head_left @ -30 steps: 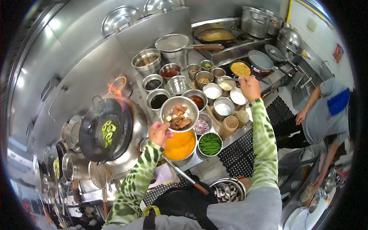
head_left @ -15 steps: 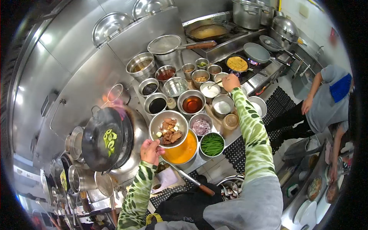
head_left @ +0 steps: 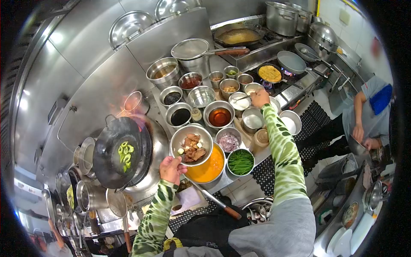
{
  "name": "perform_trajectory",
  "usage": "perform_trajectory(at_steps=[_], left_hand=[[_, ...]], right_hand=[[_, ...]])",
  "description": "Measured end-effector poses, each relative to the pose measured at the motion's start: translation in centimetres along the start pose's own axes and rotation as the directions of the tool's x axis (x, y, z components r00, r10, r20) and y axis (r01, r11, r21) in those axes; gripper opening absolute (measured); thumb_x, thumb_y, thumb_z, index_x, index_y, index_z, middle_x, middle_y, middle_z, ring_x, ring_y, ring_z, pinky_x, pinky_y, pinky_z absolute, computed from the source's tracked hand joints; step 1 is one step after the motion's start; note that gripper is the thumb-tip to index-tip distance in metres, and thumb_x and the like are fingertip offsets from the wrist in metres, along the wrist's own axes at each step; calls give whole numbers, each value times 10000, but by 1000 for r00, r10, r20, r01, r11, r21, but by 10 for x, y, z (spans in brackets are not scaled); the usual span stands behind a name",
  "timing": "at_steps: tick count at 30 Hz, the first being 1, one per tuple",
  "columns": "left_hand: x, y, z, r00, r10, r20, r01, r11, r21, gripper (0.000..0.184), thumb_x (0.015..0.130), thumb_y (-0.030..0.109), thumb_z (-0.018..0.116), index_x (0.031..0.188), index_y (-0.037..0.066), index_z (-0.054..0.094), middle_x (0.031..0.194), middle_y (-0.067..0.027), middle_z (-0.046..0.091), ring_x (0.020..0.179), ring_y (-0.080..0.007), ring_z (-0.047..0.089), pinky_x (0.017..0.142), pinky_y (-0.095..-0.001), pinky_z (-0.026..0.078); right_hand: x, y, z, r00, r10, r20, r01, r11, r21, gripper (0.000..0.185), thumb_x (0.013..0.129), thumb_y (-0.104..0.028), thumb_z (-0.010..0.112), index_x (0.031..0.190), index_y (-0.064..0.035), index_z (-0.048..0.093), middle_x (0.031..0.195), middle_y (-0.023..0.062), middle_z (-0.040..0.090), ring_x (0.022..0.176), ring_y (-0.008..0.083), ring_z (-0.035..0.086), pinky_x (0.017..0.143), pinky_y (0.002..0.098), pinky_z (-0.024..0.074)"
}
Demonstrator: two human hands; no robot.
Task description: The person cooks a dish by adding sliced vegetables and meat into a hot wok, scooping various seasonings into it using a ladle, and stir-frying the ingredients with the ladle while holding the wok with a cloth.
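Through the head camera I have the round metal bowl point(head_left: 175, 141) in the left hand point(head_left: 171, 170), thumb and fingers pinched on its near rim. Its thin wall is shiny; inside lie glossy brown chunks point(head_left: 195, 150), irregular in shape, and a few smooth whitish pieces point(head_left: 180, 151). Beyond and to the right of that grip, the right hand point(head_left: 260, 100) is closed on a slim metal spoon point(head_left: 245, 98), its far end at a steel container point(head_left: 230, 103) of something white; I can't tell whether it touches the contents.

Just right of the left-hand grip I see smooth orange liquid point(head_left: 208, 170) and, farther right, thin green stalks point(head_left: 241, 162), cut short. Chopped purplish pieces point(head_left: 228, 141) lie between the two grips, clear amber liquid point(head_left: 220, 116) left of the spoon. Well left of the bowl, a dark, rounded wok point(head_left: 107, 147) holds glossy green strips point(head_left: 125, 155). Nearer me than both grips, the black apron point(head_left: 197, 231) bears pale lettering point(head_left: 212, 244), too small to read.
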State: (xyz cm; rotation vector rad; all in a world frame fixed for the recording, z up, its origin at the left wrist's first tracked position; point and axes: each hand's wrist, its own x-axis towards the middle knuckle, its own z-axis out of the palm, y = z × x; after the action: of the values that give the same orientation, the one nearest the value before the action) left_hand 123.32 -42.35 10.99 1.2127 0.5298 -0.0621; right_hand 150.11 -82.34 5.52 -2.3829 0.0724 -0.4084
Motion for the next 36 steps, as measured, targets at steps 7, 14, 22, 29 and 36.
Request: perform_trajectory(at_steps=[7,14,22,29,36], left_hand=[[4,-1,6,1000,-11,21,11,1000,3,133,879,110,636,868,62,513,740,-56,608,555,-142,588,488,-253,513],[20,-8,23,998,-26,51,27,999,-17,140,874,106,638,857,75,503,731,-53,593,555,-152,599,487,-257,520],[67,-19,66,996,-26,80,25,999,21,133,850,101,649,902,52,537,755,-64,601,568,-151,606,487,-256,529],[70,-19,110,988,-26,149,22,999,29,144,848,92,643,837,60,503,723,-69,588,536,-175,613,452,-270,530],[62,-20,102,979,-51,195,43,998,44,174,854,110,651,795,93,487,723,-48,586,529,-164,600,459,-275,525]], right_hand=[[-15,14,-2,960,253,121,-278,915,293,299,827,-242,613,675,12,663,569,99,620,451,178,575,434,329,442],[-39,10,-41,882,403,246,-460,614,642,210,866,-184,583,702,-54,590,554,2,525,400,81,414,346,249,267],[-94,-62,-126,951,249,185,-307,676,669,276,900,-234,603,709,-35,605,551,9,536,423,80,447,392,237,324],[-92,-28,-165,953,-152,-264,110,980,-167,282,859,-223,609,719,18,646,693,255,604,679,442,599,607,481,468],[-69,53,-124,979,127,-156,-161,961,-224,272,834,-233,594,769,22,664,807,270,636,811,440,625,771,494,500]])
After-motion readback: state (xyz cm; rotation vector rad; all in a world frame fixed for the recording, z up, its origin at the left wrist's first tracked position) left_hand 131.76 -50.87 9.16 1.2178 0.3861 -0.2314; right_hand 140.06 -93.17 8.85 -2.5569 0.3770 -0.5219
